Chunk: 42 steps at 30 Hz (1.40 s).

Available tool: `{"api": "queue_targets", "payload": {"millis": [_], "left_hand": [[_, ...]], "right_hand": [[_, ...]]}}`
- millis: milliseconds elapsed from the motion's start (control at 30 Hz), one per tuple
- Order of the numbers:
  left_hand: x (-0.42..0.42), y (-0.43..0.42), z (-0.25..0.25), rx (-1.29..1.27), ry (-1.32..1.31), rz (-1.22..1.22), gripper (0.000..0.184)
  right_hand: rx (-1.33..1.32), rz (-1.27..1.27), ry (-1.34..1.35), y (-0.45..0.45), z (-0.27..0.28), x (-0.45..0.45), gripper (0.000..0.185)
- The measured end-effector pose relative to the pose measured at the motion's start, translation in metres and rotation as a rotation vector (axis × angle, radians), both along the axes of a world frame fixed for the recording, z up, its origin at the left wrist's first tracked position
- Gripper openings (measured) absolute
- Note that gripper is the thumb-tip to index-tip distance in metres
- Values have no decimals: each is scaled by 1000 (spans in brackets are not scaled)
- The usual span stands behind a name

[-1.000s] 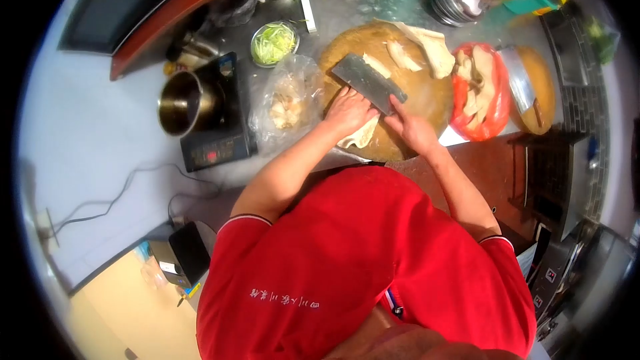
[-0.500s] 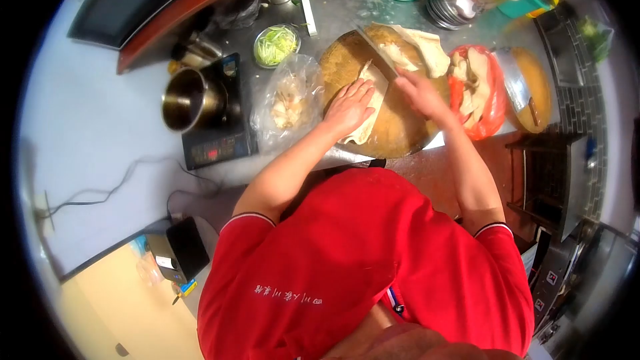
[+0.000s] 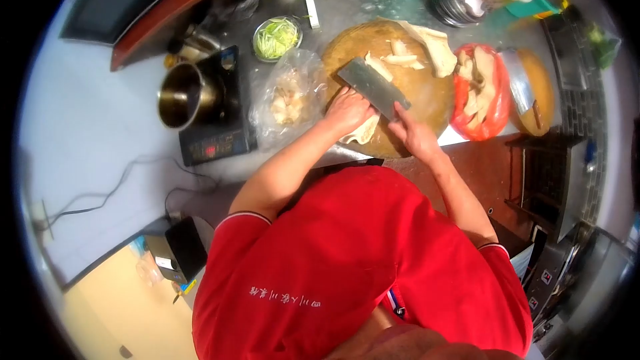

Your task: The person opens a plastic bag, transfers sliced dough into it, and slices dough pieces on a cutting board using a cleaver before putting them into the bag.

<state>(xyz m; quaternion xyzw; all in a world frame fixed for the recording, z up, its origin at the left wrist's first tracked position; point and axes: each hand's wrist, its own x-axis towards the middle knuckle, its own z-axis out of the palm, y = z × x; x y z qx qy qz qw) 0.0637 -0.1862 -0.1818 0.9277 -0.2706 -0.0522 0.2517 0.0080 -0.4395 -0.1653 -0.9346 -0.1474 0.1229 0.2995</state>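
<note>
My right hand [image 3: 417, 135] is closed on a cleaver [image 3: 375, 87]; its broad blade slants across the round wooden chopping block [image 3: 427, 103], the flat side facing up. Beneath my left hand [image 3: 349, 111] lies a pale, floppy slab of food [image 3: 362, 132], held down against the block, with my fingertips at the blade's edge and partly hidden by it. Cut pale strips [image 3: 402, 55] rest beyond the blade. A larger pale sheet [image 3: 435, 48] hangs over the block's far right side. I cannot tell what kind of food it is.
Left of the block are a clear plastic bag [image 3: 288, 103], a bowl of green shreds [image 3: 276, 38] and a metal pot [image 3: 189, 97] by an induction cooker [image 3: 213, 150]. On the right, a red bag [image 3: 481, 93] holds more pale pieces, beside another knife [image 3: 519, 83] on a smaller board.
The cleaver has swung from upright to lying slanted, shifting left and nearer my left hand. My right hand has come down toward me. My left fingers, spread flat before, now sit partly behind the blade.
</note>
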Motion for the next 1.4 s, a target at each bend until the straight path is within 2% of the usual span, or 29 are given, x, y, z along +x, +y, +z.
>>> {"api": "queue_targets", "payload": {"millis": [133,167,267,367,467,533,567,667,700,833,1000,1067,1200,1300,1333,1400], "left_hand": [[0,3,-2,31,2,5,49],[-1,2,-1,28,4,0,49],[-5,3,0,-66,-84,-27,48],[-11,3,-16,37,-129,12,50],[-14,5,-15,-8,-174,2,53],[-13,5,-16,15,-122,18,53],[-13,4,-17,25,-96,23,52],[-11,6,-15,23,-27,21,51],[-11,6,-5,-22,113,43,49],[-9,5,-14,-18,12,12,49],[-9,7,-8,58,3,-14,47],[-11,7,-14,-4,-70,-2,47],[-11,8,-11,-38,-139,-26,48],[-12,9,2,124,-55,-52,48],[-14,9,-2,80,-118,-39,48],[-20,9,-12,-8,-238,-7,48]], "right_hand": [[128,46,24,22,-4,45,70],[113,31,114,28,-1,57,69],[146,91,59,36,-2,85,68],[210,-33,273,27,24,95,63],[280,-188,445,19,50,95,61],[222,-16,48,4,36,75,62],[230,9,4,2,27,58,63],[-1,69,17,1,30,9,64],[-5,53,17,-1,25,-7,65],[-29,-5,60,-6,21,-36,66],[-14,23,-8,3,4,-5,67],[37,48,-35,13,-4,21,67],[140,123,15,31,-9,71,71],[266,84,114,20,-8,94,67],[322,76,158,22,9,95,66],[229,-146,505,23,67,88,61]]}}
